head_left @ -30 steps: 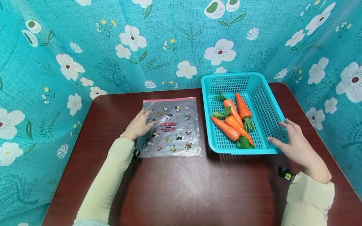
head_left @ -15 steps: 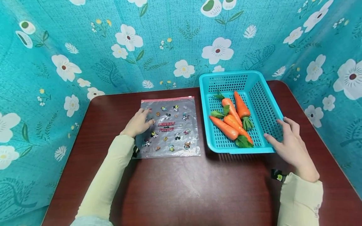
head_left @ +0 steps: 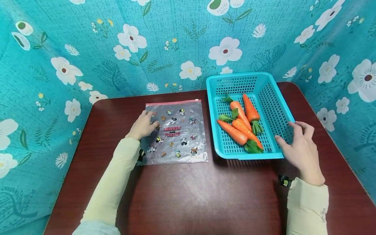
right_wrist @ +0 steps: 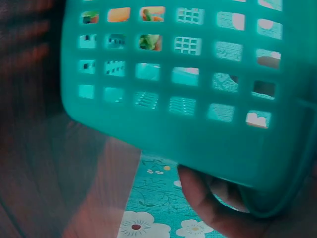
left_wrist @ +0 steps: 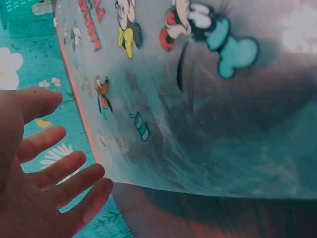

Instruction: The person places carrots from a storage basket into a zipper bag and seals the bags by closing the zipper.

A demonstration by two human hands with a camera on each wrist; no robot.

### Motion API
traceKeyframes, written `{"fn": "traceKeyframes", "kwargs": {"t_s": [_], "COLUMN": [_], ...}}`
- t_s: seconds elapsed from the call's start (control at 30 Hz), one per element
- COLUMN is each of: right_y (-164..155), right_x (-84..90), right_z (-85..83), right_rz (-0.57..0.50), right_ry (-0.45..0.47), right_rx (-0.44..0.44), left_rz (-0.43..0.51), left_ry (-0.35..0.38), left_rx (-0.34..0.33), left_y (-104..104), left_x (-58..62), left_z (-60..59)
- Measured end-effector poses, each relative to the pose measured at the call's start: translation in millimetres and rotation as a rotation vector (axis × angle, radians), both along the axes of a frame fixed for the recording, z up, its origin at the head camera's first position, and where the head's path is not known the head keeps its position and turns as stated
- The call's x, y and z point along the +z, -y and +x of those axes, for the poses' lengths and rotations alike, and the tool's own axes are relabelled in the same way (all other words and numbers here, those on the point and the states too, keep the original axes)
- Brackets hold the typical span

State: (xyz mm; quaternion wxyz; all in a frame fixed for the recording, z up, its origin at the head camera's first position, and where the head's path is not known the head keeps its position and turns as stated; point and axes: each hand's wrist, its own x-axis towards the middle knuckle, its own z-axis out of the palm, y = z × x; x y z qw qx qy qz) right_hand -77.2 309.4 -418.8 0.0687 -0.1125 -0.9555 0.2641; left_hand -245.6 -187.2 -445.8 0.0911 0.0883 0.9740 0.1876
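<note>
Teal basket (head_left: 279, 107) gripped at lower-right corner by right hand (head_left: 299, 151); bag (head_left: 176, 132) pressed flat under relaxed left hand (head_left: 143, 125); setup step judged; bag opening needed next.

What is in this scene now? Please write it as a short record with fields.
surface: dark red table
left hand: fingers relaxed, resting on the bag, at its left edge
bag: clear zip bag with cartoon prints, flat on the table
right hand: holds the near right corner of the basket
basket: teal, perforated, right of the bag
carrots: four, orange with green tops, inside the basket
backdrop: teal floral cloth
</note>
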Motion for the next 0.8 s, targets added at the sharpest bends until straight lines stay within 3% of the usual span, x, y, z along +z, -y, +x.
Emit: {"fn": "traceKeyframes", "kwargs": {"t_s": [0.23,0.43,0.57,0.8], "right_y": [0.0,2.1,2.6,2.1], "right_x": [-2.8,-4.3,-4.7,-5.6], "right_z": [0.4,-0.7,-0.9,-0.4], "right_rz": [0.013,0.01,0.008,0.006], "right_ry": [-0.004,0.0,0.002,0.008], "right_rx": [-0.023,-0.033,-0.037,-0.047], "left_rz": [-0.029,-0.04,-0.038,0.009], "left_ry": [0.034,0.129,0.187,0.19], "left_rx": [0.053,0.115,0.116,0.133], "left_y": [2.9,2.6,1.5,0.1], "left_x": [-6.7,-7.3,-7.7,-9.4], "left_z": [-10.6,-12.6,-16.0,-21.1]}}
